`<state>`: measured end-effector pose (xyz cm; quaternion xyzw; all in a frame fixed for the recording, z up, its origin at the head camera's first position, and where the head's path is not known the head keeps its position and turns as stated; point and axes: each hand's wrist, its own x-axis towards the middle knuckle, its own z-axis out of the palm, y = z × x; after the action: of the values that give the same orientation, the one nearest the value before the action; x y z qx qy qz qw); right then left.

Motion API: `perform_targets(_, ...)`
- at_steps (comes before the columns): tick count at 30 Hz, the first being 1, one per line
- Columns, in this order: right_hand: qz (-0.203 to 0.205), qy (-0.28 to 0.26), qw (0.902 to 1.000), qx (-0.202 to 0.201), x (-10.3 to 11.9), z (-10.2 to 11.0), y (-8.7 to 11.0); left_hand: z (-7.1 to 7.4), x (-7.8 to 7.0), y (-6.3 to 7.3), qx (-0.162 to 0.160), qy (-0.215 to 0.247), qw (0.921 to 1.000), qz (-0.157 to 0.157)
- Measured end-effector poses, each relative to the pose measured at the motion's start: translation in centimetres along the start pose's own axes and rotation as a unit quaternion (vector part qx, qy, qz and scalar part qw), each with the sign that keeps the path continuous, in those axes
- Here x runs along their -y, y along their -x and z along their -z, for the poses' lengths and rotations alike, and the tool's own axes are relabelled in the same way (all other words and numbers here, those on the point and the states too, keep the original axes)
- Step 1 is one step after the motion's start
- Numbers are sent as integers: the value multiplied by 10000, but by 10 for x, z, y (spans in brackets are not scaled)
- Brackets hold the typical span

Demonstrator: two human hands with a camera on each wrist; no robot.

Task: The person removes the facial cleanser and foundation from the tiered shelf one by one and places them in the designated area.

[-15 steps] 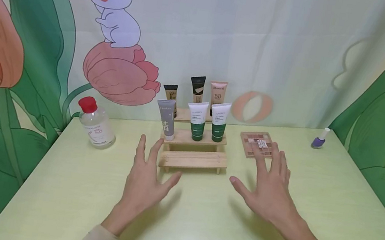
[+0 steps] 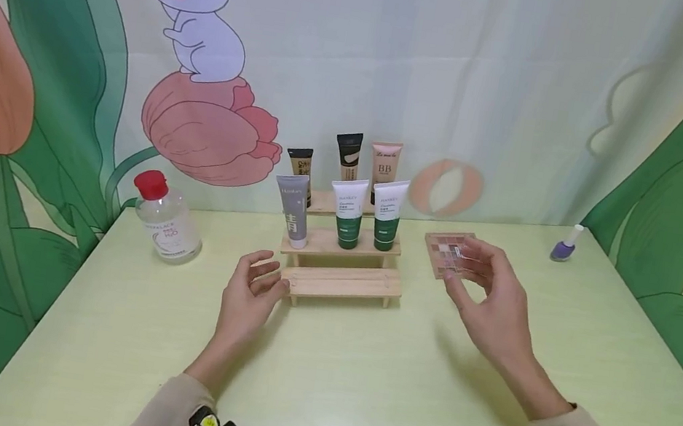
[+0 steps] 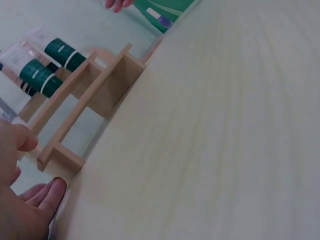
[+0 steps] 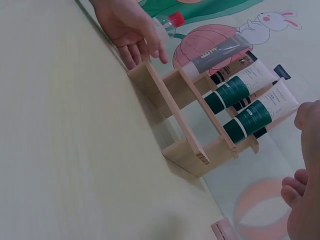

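By the wooden stand, left hand curves, fingers parted; by the palette, right hand likewise.

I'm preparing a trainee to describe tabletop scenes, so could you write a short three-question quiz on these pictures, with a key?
1. Count: how many tubes stand on the middle step of the wooden rack?
2. True or false: in the head view, the red-capped bottle stands to the right of the rack.
3. Short answer: which of the person's hands is nearer the checkered palette?

Key
1. Three: one grey and two white-and-green.
2. False; the red-capped bottle stands to the left of the rack.
3. The right hand.
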<state>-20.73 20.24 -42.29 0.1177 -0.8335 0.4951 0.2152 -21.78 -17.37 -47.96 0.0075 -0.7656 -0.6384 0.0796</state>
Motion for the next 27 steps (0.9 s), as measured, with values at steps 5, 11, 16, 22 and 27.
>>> perform_targets(5, -5, -457, 9989, -143, -1, -6, -11, 3, 6, -7, 77, 125, 9999, 84)
perform_targets(11, -61, -924, 9957, 5, 0, -18, -31, 8, 9, -8, 112, 17, 9998, 157)
perform_targets(16, 55, -1480, 9885, 314, -1, -34, -53, 11, 11, -6, 82, -43, 9998, 190)
perform_targets(22, -12, -1650, 9840, 669, 2, -50, -73, 9, 12, -6, 152, 79, 9997, 148)
perform_targets(27, -101, -1691, 9815, 889, 4, -61, -84, 4, 13, -7, 182, 159, 9997, 102)
